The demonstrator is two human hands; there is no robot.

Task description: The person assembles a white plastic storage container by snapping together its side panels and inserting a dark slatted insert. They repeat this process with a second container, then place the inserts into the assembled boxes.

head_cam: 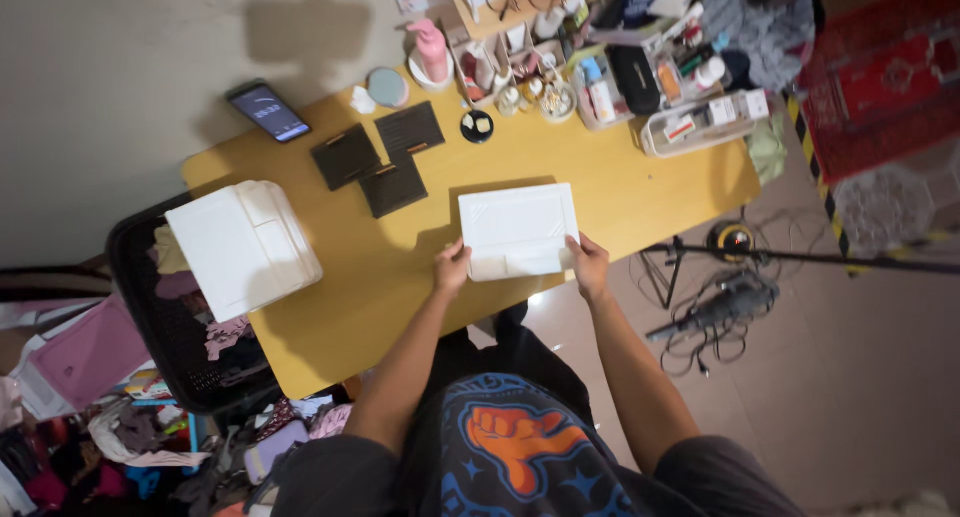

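Both hands grip the near edge of a flat white tray: the left hand pinches its near left corner with the thumb on top, and the right hand clasps its near right corner the same way, so each hand is closed on the tray and neither is free. The tray lies flat on the yellow table, close to the table's near edge, and stretches away from the hands toward the far side. Its long axis runs left to right, across the line of the forearms, so the two grips sit at the opposite ends of the long near side, and both hands are about equally near to it. Beyond the tray's far left corner lie three dark square pads, well apart from it. Further left, a larger white box overhangs the table's left end above a black basket of clothes. A phone rests at the far left corner, a pink bottle stands further along, and cluttered organizers fill the far right edge.
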